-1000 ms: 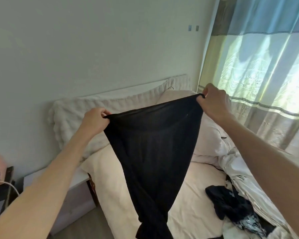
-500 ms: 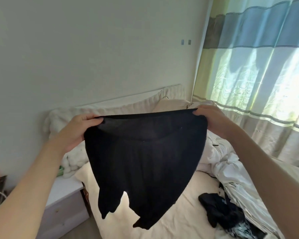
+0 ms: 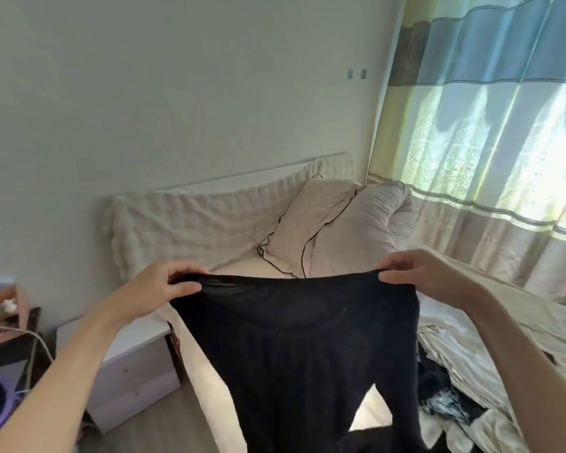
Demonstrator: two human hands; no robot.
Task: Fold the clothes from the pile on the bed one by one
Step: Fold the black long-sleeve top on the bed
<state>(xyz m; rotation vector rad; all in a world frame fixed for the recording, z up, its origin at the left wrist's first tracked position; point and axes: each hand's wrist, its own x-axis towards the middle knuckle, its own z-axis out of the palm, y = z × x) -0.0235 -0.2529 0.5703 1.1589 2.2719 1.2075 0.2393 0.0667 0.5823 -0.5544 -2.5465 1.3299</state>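
Observation:
A thin black garment (image 3: 304, 354) hangs spread out in front of me, over the cream bed (image 3: 242, 266). My left hand (image 3: 167, 286) pinches its top left corner. My right hand (image 3: 419, 276) pinches its top right corner, so the top edge is stretched between them. The cloth's lower end drops out of the frame at the bottom. A pile of dark and patterned clothes (image 3: 445, 403) lies on the bed to the right, partly hidden by the garment and my right arm.
Two cream pillows (image 3: 334, 230) and a quilted headboard cover (image 3: 193, 223) sit at the bed's head. A white nightstand (image 3: 128, 364) stands left of the bed. A crumpled white duvet (image 3: 464, 354) lies right. Striped curtains (image 3: 490, 132) cover the window.
Both hands have come down and toward me with the black garment, from above the pillows to low over the bed. The cloth has spread wider and hangs flatter.

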